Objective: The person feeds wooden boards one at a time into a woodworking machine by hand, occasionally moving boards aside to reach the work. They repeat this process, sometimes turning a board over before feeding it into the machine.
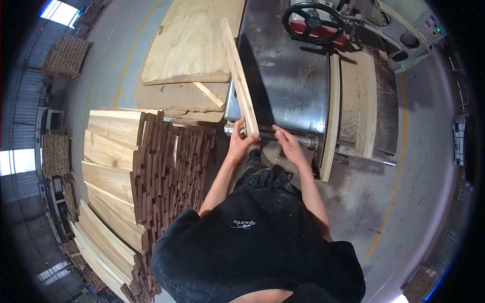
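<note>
My left hand (240, 143) is closed round the near end of a long, narrow wooden board (238, 76). The board points away from me, tilted up, and its far end is above the edge of a plywood sheet. My right hand (289, 145) holds nothing; its fingers are apart, close to the front edge of a dark metal machine table (283, 76). A shadow of the board falls across that table.
Stacked boards (111, 177) rise on my left. The plywood sheet (194, 40) lies left of the machine table. A black handwheel (313, 22) stands at the back. On the right are a wooden rail (331, 116) and a dusty plank (366, 106).
</note>
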A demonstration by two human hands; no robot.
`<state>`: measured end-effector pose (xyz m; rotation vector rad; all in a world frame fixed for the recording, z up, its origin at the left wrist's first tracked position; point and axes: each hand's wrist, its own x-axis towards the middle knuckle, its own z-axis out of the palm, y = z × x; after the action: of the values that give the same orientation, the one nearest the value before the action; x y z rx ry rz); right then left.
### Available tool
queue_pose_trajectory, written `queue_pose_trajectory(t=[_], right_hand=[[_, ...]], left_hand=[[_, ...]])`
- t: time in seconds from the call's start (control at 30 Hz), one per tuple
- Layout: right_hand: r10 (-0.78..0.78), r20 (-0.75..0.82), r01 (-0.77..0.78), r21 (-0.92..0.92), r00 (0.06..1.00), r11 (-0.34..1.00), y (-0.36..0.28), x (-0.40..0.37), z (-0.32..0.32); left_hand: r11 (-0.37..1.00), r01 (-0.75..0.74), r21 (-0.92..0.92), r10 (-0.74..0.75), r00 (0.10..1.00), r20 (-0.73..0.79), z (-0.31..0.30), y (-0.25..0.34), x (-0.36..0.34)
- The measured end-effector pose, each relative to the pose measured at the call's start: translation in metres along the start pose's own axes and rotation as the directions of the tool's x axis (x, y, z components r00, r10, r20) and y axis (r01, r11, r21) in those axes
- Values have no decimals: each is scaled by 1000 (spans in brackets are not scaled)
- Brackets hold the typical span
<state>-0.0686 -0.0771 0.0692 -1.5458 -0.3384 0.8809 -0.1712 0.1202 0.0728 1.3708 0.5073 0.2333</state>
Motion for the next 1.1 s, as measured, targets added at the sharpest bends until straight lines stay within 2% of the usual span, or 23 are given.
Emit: queue_pose_trajectory(t=[0.03,0.07,0.1,0.13,0.17,0.23,0.27,0.33,0.43,0.47,0.5,0.57,0.63,0.7,0.73,1.0,1.1], right_hand=[[28,32,-28,-18,999,999,-14,-9,8],[-31,69,29,40,997,999,-4,-11,16],[-91,98,81,101,991,992,7,-14,21],[132,206,-162,136,970,977,9,-20,20],[134,186,-162,143,973,976,21,-29,17],[207,137,-225,131,969,966,53,-40,10],[200,122,-224,227,972,948,67,-45,3],[198,113,-222,265,974,938,84,-58,-11],[223,83,-238,339,971,910,96,-73,-17],[242,56,-245,367,969,897,98,-76,-19],[242,47,-242,379,969,893,100,-79,-19],[341,-69,-273,463,937,844,95,-88,-19],[341,-133,-234,500,931,834,89,-93,-18],[256,-263,-159,341,930,926,80,-94,-20],[240,-317,-116,365,918,924,81,-90,-20],[254,-340,-60,492,905,869,74,-65,-38],[259,-341,-63,494,903,867,66,-57,-41]], left_hand=[[997,2,79,-1,1000,-3,8,-2,-15],[906,-108,409,130,991,-27,8,-21,-24],[698,-189,691,260,966,2,9,-40,-32],[687,-51,725,130,990,-54,18,-35,-43],[529,-136,838,217,976,21,21,-32,-52],[465,-242,852,137,970,200,20,-19,-60],[463,-264,846,142,964,224,19,-27,-60],[341,-367,865,203,928,313,22,-41,-63],[391,-409,825,203,912,356,29,-50,-62],[426,-462,778,203,887,415,31,-51,-57],[422,-470,775,196,882,428,35,-53,-55],[263,-433,862,156,901,405,49,-50,-55],[297,-443,846,132,896,423,59,-54,-46],[244,-472,847,153,881,447,72,-55,-35],[235,-480,845,144,877,458,78,-55,-30],[265,-479,837,100,877,470,95,-42,-2],[331,-468,820,72,879,472,94,-40,11]])
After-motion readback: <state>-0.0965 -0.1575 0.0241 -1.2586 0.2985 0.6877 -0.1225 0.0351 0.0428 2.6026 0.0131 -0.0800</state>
